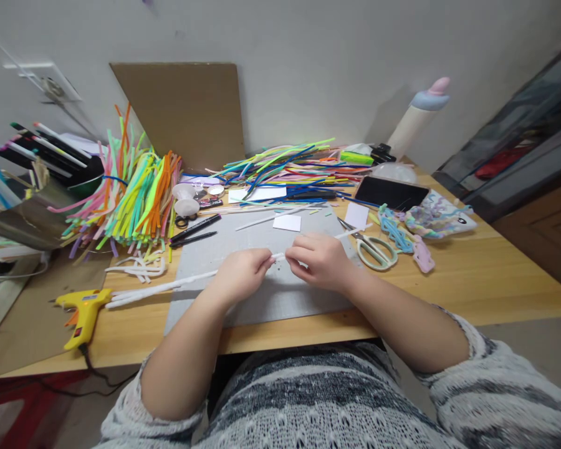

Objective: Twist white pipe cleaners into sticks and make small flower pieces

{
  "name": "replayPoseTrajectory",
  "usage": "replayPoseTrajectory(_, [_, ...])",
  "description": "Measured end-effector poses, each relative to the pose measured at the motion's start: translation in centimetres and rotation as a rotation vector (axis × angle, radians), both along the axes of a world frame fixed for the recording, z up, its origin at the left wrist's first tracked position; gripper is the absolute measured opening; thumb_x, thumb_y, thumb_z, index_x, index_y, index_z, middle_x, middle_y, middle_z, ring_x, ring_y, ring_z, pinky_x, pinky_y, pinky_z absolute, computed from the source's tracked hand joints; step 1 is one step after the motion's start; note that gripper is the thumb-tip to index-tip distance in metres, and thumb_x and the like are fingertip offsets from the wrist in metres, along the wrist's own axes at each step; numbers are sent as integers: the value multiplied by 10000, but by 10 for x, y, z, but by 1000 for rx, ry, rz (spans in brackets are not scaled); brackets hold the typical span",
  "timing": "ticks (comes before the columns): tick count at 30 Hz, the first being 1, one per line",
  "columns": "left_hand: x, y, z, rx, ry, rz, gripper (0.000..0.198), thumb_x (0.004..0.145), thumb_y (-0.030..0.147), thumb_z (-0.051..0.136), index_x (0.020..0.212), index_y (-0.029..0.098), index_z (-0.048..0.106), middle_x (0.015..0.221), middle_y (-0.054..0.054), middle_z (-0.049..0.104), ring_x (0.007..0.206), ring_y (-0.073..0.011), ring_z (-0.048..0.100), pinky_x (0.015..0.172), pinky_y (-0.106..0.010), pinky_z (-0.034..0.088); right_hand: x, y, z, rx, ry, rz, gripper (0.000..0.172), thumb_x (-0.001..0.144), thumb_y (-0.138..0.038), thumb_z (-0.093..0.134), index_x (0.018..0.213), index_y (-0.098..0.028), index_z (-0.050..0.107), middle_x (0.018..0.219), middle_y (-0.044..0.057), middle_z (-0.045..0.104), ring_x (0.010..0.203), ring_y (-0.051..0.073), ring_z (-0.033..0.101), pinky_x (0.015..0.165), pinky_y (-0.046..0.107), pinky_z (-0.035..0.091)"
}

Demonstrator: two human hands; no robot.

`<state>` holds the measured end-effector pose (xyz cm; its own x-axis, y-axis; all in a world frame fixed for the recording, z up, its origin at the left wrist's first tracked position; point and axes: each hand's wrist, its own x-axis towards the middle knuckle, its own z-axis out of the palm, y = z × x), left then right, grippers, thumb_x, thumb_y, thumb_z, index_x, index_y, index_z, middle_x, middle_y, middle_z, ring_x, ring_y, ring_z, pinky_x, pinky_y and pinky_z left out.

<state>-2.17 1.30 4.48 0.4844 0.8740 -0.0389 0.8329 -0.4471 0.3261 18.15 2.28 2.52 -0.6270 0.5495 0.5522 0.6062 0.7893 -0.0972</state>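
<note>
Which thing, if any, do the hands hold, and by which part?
A white fuzzy strand, pinched by the left hand and right hand on either side of a short exposed stretch.

I counted two hands (243,272), one glue gun (85,305), one pair of scissors (359,235), one upright board (187,118) and pipe cleaners (154,199) beyond counting.

White pipe cleaner (278,256) between left hand (243,272) and right hand (318,262), above grey mat (266,302)
</note>
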Motion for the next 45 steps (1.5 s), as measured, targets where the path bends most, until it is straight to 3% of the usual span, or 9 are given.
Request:
replayPoseTrajectory(6, [0,-8,7,60,19,-67,330,923,363,308,730,195,517,695,-11,590,646,-150,509,562,-252,271,6,3,7,24,48,47,173,875,-243,460,865,-214,630,745,27,617,685,145,473,633,279,318])
replayPoseTrajectory(12, [-1,-17,10,115,-35,-143,323,929,338,317,724,186,515,688,-4,578,632,-130,496,566,-249,270,1,4,7,-167,158,114,161,871,-240,473,852,-209,630,709,14,604,680,127,518,617,251,340])
replayPoseTrajectory(16, [-2,-22,13,171,-63,-77,321,928,335,320,714,186,507,693,-9,579,620,-125,490,554,-250,267,-3,-1,6,-246,184,193,157,869,-211,464,835,-194,616,650,-7,585,624,104,515,584,228,335])
replayPoseTrajectory(25, [3,-30,24,335,27,91,298,923,328,327,753,200,535,719,-19,598,649,-144,510,534,-274,230,-7,-29,20,14,76,95,179,853,-179,420,787,-190,586,629,4,576,584,117,480,546,252,327])
replayPoseTrajectory(29, [9,-40,37,367,169,25,275,913,280,329,788,202,562,733,-32,612,649,-155,507,526,-282,203,1,-30,40,60,121,73,172,866,-192,430,845,-207,600,670,8,616,607,118,513,554,254,347])
replayPoseTrajectory(35, [10,-58,59,478,139,-104,265,906,281,354,762,200,561,671,-15,585,606,-131,491,523,-279,222,8,-30,59,-162,265,211,165,875,-191,451,838,-191,612,695,0,631,630,93,546,582,223,377])
replayPoseTrajectory(40, [15,-66,66,580,75,0,243,892,271,401,722,196,557,652,5,579,568,-116,472,494,-277,199,9,-55,56,9,186,152,172,859,-175,453,771,-177,601,597,-14,556,554,94,465,528,242,302])
replayPoseTrajectory(45, [21,-77,71,655,162,-57,166,854,241,464,726,197,561,636,11,578,544,-121,456,485,-279,165,17,-70,69,92,209,103,137,848,-180,478,809,-161,608,627,2,583,575,103,476,543,243,321])
